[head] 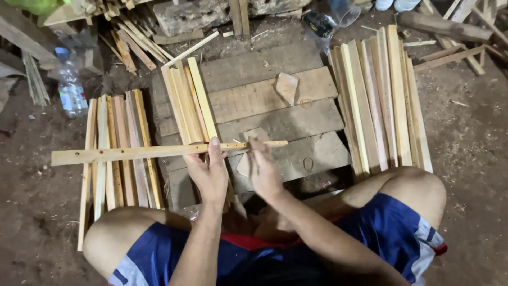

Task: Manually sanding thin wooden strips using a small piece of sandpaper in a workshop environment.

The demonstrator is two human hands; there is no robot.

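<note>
Long pale wooden slat sits crosswise in our left hand grip; right hand pinches it; stacked slats flank us.

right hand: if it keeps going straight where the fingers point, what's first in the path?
The right hand points up-frame, fingers on the long wooden strip. Past that, the first thing is likely the flat paper piece on the plank platform; depth is unclear.
</note>
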